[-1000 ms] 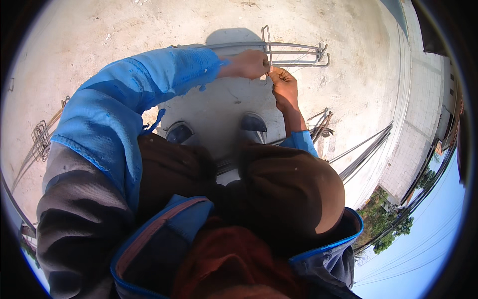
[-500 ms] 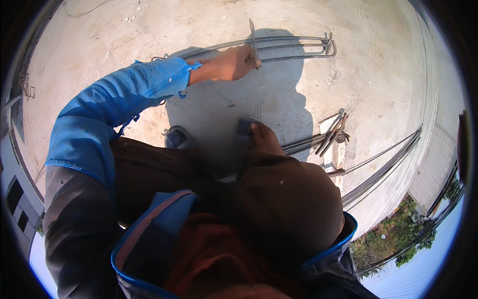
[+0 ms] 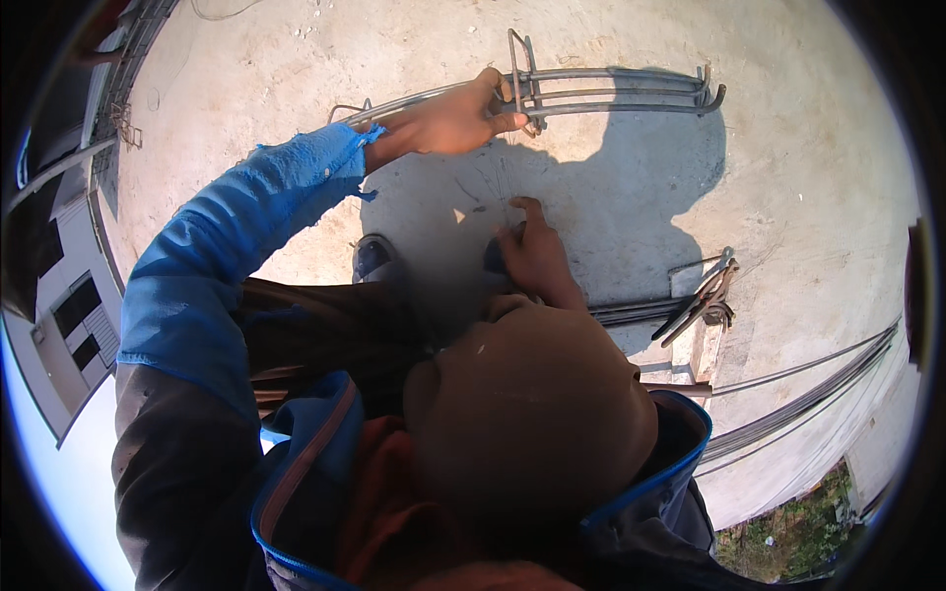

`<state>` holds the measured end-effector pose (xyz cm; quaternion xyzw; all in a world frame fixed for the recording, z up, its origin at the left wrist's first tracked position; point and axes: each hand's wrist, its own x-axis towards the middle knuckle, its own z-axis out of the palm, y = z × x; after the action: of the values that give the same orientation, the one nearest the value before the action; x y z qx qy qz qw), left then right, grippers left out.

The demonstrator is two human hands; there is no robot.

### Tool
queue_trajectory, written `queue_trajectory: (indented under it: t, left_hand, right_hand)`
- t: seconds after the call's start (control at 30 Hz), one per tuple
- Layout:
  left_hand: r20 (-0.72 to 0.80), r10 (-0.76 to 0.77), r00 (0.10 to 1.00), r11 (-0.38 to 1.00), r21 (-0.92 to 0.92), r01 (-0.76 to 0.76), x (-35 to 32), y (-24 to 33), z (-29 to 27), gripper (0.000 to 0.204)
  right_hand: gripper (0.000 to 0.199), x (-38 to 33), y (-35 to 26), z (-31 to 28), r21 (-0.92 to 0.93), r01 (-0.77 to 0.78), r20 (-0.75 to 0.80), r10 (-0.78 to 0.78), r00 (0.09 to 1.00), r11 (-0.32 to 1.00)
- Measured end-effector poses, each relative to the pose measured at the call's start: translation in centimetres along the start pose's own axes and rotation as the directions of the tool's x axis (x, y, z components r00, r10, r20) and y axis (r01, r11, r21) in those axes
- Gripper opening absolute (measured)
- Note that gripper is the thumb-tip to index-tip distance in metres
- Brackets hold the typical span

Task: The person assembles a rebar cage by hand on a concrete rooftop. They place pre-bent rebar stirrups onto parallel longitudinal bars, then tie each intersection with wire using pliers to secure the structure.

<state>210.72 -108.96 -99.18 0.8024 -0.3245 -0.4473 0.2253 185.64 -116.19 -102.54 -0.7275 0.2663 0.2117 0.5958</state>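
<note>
Past my feet, a frame of long parallel steel reinforcing bars (image 3: 631,93) lies on the concrete, with hooked ends at its right. A bent rod stirrup (image 3: 513,59) stands across the bars. My left hand (image 3: 463,113), below a frayed blue sleeve, reaches over from the left and is closed on the stirrup, thumb at its lower end and fingers against the bars. Nearer to me, beside my right knee, my right hand (image 3: 542,256) hangs above my foot. Its index finger is stretched out, the thumb stands apart, and nothing shows in it.
To the right, a pile of bent rods (image 3: 705,300) lies on a pale block. Long thin bars (image 3: 808,389) stretch along the ground at the lower right. Another small wire piece (image 3: 126,126) lies far left, near a building (image 3: 74,305).
My right hand has come into view beside the knee. The stirrup is now turned, showing its bent loop, and my left thumb and fingers are wider apart. The whole view has shifted slightly.
</note>
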Motion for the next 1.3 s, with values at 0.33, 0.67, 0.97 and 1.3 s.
queue_trajectory:
  t: [0.33, 0.67, 0.97, 1.3]
  left_hand:
    - [0.165, 0.037, 0.986, 0.968, -0.249, 0.005, 1.5, 1.5, -0.8, 0.055]
    - [0.038, 0.093, 0.995, 0.965, -0.248, -0.081, -1.1, 0.5, 0.2, 0.045]
    - [-0.137, 0.025, 0.990, 0.993, -0.113, -0.041, -0.6, -0.2, 1.5, 0.069]
    - [-0.078, -0.048, 0.996, 0.997, -0.059, 0.043, -0.8, 1.8, 0.2, 0.073]
  right_hand:
    - [0.040, 6.9, -1.9, 0.2, 0.384, 0.324, -0.173, -0.278, 0.945, 0.864]
    - [0.043, 6.6, 3.3, 3.0, 0.144, 0.374, -0.402, -0.291, 0.868, 0.916]
    - [0.018, 9.2, -1.2, 1.6, 0.916, 0.132, -0.099, -0.104, 0.990, 0.379]
    - [0.023, 8.9, -0.5, 1.9, 0.963, 0.159, -0.133, -0.132, 0.982, 0.216]
